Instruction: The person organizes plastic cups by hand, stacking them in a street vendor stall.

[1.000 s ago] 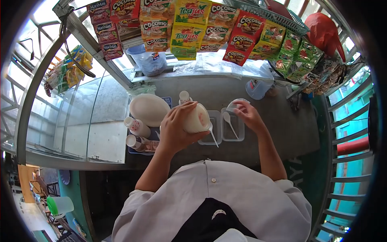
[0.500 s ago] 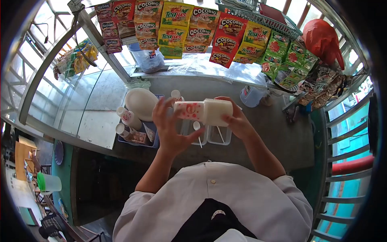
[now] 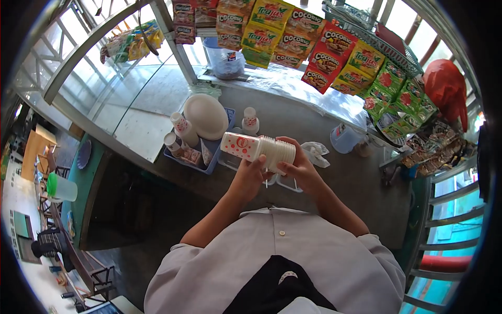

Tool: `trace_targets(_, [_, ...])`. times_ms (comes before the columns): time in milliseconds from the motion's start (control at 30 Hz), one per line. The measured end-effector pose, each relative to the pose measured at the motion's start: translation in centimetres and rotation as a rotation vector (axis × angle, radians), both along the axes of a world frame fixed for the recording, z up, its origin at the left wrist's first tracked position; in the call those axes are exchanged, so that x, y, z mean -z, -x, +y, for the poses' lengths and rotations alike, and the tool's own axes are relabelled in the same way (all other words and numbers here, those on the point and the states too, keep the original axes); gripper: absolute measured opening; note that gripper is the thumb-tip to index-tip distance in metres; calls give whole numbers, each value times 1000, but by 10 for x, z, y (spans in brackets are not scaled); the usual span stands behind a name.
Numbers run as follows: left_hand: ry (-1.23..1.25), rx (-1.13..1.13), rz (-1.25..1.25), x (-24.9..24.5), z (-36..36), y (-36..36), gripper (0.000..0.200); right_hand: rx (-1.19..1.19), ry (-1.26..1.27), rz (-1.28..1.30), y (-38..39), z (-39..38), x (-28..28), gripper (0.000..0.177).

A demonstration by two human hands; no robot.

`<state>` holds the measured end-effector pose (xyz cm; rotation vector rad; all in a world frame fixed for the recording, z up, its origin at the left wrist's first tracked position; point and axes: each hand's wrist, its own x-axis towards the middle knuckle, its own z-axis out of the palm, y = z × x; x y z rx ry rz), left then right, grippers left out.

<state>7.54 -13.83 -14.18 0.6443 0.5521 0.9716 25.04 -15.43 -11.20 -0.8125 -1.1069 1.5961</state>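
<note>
The bench (image 3: pixel 361 193) carries a blue tray (image 3: pixel 213 163) along its near-left edge. Over the bench, just right of that tray, the stack of cups (image 3: pixel 269 148) lies sideways in a two-handed grip: right hand (image 3: pixel 304 171) around the rim end, left hand (image 3: pixel 250 172) underneath. Light, even pressure should keep the nested cups aligned and undented.

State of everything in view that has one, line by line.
Held cups: nested, tipped sideways.
Left hand: gripping the held cups.
Right hand: gripping the held cups.
Rear cups: standing on the counter.
Blue tray: holding cups and packets.
Sachet strips: hanging.
Green-lidded container: lid on.
</note>
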Motion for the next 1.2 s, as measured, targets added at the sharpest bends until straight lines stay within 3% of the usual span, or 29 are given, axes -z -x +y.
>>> trace_targets(100, [23,-114,-32,2,1,5,62,2,-44,-60,-4,-2,-6,75])
trace_targets(267, [6,-54,-74,6,0,5,70,-89,-88,35,-13,-3,-6,82])
trace_targets(333, [-1,-22,-91,-2,-2,-1,73,-72,-88,-38,-13,-6,-10,92])
trace_targets(567, [-106,7,-13,-9,-6,-16,77,44,-211,-401,-28,-10,-9,96])
trace_targets(833, [-160,-22,-88,-15,-9,-21,77,101,-428,-626,-35,-19,-37,92])
trace_targets(1067, [-152,-24,-103,-9,-9,-21,78,130,-439,-580,-38,-22,-34,86])
trace_targets(1133, [-186,-37,-107,-4,-7,-21,77,357,-525,-561,-37,-24,-24,73])
trace_targets(1167, [-174,-47,-102,0,-4,-19,74,361,-525,-565,-39,-23,-23,73])
trace_targets(1200, [-162,-57,-96,1,-4,-19,71,310,-530,-611,-43,-22,-22,62])
